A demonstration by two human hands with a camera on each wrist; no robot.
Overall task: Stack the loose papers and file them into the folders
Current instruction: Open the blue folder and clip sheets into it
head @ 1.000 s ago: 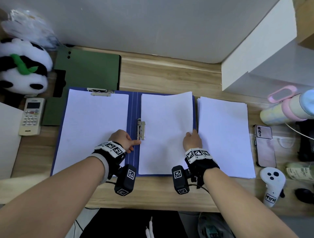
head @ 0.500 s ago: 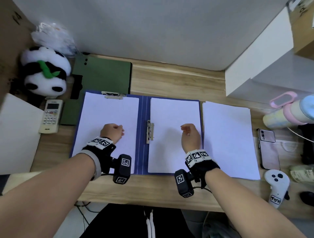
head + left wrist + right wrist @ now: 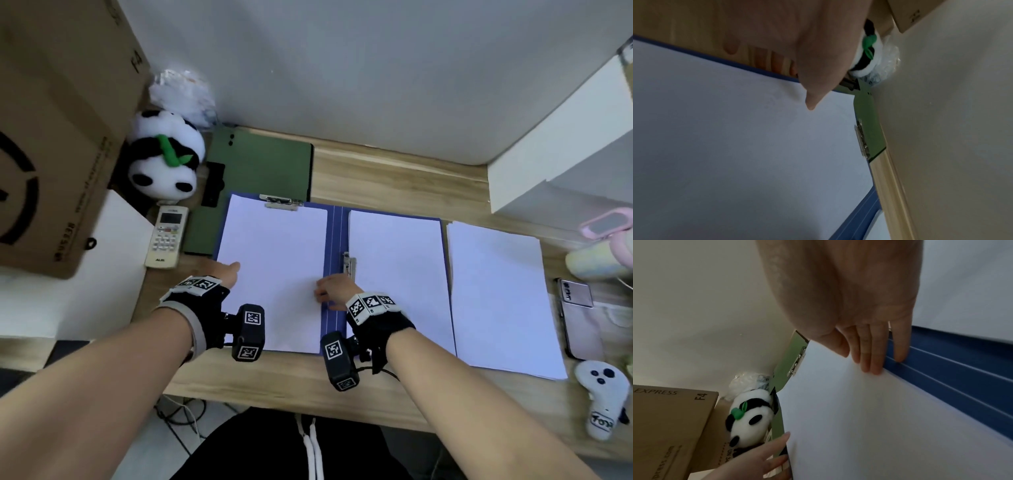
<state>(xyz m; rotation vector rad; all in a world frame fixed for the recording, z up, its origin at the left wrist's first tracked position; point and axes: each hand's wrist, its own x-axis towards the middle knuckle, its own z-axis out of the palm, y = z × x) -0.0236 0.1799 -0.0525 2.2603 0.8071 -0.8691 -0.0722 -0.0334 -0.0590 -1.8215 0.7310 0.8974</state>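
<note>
Blue folder (image 3: 331, 246): lies open on the wooden desk (image 3: 394, 185) in the head view, a white sheet on each half.
Left sheet (image 3: 274, 267): held under a metal clip (image 3: 279, 202) at its far edge.
Right sheet (image 3: 397, 274): beside a second clip (image 3: 349, 262) near the spine.
Loose papers (image 3: 500, 298): stacked on the desk just right of the folder.
Left hand (image 3: 224, 275): at the left sheet's outer edge, thumb on the paper.
Right hand (image 3: 334, 287): at the same sheet's inner edge, over the spine.
Surroundings: green folder (image 3: 263, 164) behind, panda (image 3: 164, 157), remote (image 3: 166, 236), cardboard box (image 3: 58, 137), phone (image 3: 579, 318) and controller (image 3: 601, 394).

Left wrist view, left hand (image 3: 807, 48): thumb tip rests on the left sheet (image 3: 746, 146); fingertips (image 3: 774, 65) show past the folder's blue edge (image 3: 731, 63), on the desk side. Whether they grip the edge cannot be told.

Right wrist view, right hand (image 3: 859, 313): fingers (image 3: 873, 350) straight and together, tips pressing the left sheet's (image 3: 859, 418) edge beside the blue spine (image 3: 951, 374); nothing gripped. The left hand (image 3: 764, 457) shows at the opposite edge, near the panda (image 3: 748, 417) and box (image 3: 670, 426).
</note>
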